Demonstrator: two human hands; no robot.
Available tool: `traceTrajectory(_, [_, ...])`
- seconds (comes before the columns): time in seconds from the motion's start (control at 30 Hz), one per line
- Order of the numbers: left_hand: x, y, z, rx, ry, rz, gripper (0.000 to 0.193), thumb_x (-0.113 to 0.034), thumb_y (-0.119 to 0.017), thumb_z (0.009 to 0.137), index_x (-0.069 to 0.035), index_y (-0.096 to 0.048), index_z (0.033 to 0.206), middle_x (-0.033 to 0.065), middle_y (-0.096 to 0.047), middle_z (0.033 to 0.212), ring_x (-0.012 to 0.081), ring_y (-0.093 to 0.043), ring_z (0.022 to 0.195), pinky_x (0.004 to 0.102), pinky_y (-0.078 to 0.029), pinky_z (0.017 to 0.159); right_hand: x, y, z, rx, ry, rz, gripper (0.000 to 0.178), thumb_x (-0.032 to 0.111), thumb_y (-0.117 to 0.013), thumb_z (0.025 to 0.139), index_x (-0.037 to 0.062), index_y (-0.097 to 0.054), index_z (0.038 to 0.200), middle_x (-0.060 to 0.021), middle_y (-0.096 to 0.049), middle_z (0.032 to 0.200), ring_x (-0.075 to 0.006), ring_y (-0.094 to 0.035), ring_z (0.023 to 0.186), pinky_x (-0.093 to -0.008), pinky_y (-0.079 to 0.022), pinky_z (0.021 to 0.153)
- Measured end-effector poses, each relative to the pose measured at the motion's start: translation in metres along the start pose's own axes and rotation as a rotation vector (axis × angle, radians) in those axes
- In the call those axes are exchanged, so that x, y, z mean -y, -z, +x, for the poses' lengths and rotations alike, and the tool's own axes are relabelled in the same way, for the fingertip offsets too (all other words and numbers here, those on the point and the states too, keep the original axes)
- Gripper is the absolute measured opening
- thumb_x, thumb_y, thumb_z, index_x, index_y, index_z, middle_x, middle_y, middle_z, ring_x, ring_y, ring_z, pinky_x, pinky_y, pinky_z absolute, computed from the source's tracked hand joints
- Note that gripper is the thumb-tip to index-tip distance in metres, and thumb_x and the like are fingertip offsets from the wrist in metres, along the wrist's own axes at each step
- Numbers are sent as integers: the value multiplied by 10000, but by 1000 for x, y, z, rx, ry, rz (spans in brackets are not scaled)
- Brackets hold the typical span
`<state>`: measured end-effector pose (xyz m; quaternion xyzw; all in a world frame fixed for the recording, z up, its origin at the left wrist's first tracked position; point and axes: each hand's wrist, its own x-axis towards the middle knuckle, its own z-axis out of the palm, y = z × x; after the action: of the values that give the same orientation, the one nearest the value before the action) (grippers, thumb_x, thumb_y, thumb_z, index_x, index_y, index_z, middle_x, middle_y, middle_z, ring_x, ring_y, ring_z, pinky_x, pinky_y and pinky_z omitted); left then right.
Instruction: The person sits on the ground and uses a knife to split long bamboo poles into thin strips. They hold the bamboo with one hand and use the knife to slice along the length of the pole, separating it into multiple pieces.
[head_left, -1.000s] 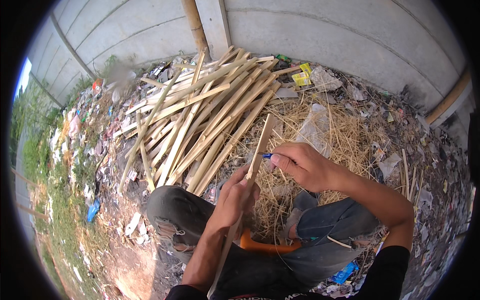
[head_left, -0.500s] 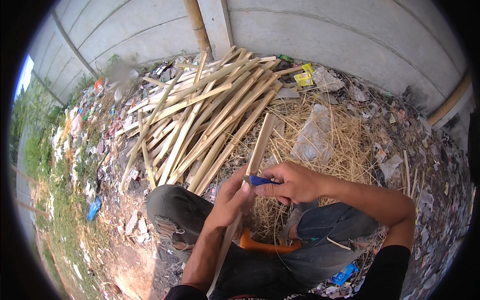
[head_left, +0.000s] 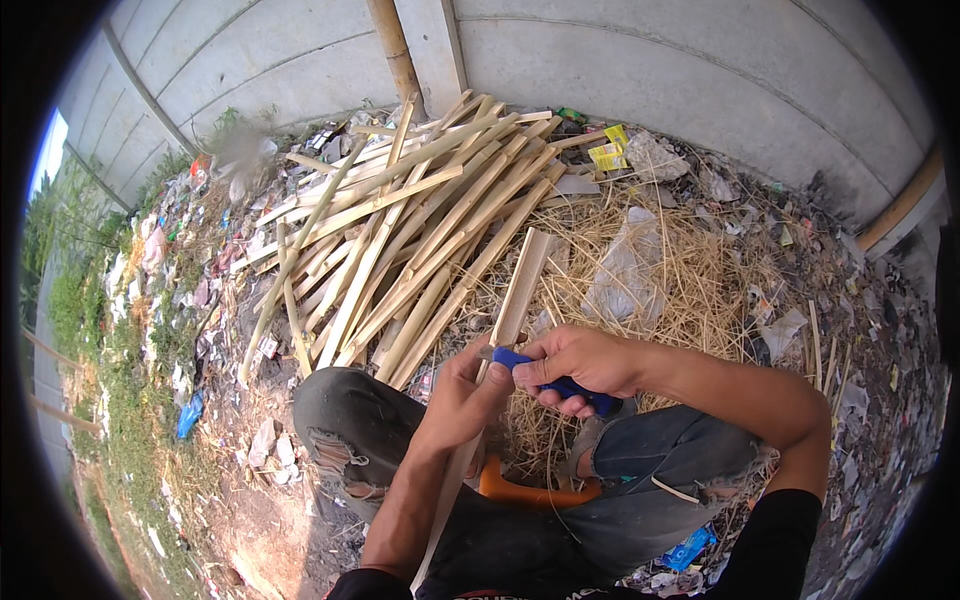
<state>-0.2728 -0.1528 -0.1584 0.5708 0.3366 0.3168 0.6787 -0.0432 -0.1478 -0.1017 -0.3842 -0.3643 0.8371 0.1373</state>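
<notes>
A long split bamboo strip [head_left: 520,285] slants up and away from my lap, its pale hollow side showing. My left hand [head_left: 468,392] is wrapped round it about midway, and its lower length runs down along my left forearm. In my right hand [head_left: 575,370] is a blue-handled knife [head_left: 590,396], gripped with the thumb on top. Its short blade lies against the strip's edge, right by my left fingers and thumb. Between my legs sits an orange object [head_left: 535,492] with a handle-like curve, partly hidden by my trousers.
Ahead lies a large heap of split bamboo strips [head_left: 400,230]. Right of it are thin straw-like shavings [head_left: 690,290] with a plastic sheet [head_left: 625,265] on them. Litter covers the ground, and a grey panel wall [head_left: 650,80] with a bamboo pole [head_left: 395,50] stands behind. Weeds [head_left: 90,310] grow at left.
My right wrist has turned, so more of the blue handle shows below the fingers. The bamboo strip has rolled slightly, showing more of its hollow face. My left hand keeps its hold.
</notes>
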Motion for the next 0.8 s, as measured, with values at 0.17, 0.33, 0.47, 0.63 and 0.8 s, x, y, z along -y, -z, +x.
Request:
traceTrajectory(0.17, [7, -6, 5, -160, 5, 103, 264, -239, -586, 1054, -22, -640, 1195, -31, -606, 793, 33, -499, 661, 235, -416, 568, -12, -9, 10, -206, 134, -173, 248, 258, -618, 1034, 15, -641, 994, -29, -561, 681, -96, -529, 483, -258, -434, 408])
traceTrajectory(0.33, [4, -12, 7, -264, 97, 274, 254, -249, -587, 1058, -11, -651, 1120, -38, -597, 756, 35, -493, 672, 240, -417, 573, -22, -20, 17, -324, 269, -164, 236, 227, -612, 1035, 6, -634, 955, -32, -548, 641, -96, -516, 470, -264, -416, 395])
traceTrajectory(0.47, [-6, -10, 9, -200, 174, 228, 308, -292, -604, 1053, 3, -627, 1137, -20, -604, 747, 49, -524, 669, 239, -431, 571, -15, -4, 15, -273, 241, -260, 233, 212, -604, 1038, 4, -633, 936, -28, -546, 644, -89, -499, 460, -265, -396, 390])
traceTrajectory(0.63, [-5, -13, -2, -133, 20, -6, 416, -281, -607, 1050, 9, -511, 1333, 26, -639, 810, 88, -610, 703, 238, -482, 590, 2, 7, 3, -50, 99, -206, 286, 260, -618, 1036, 7, -629, 902, -8, -542, 640, -64, -468, 443, -236, -379, 394])
traceTrajectory(0.8, [-5, -3, 1, 75, 16, -9, 541, -262, -577, 1060, 3, -364, 1481, 69, -651, 968, 130, -651, 798, 265, -532, 626, 5, 8, -1, -28, 37, -225, 348, 315, -627, 1031, 3, -634, 876, -9, -544, 632, -65, -451, 409, -235, -364, 367])
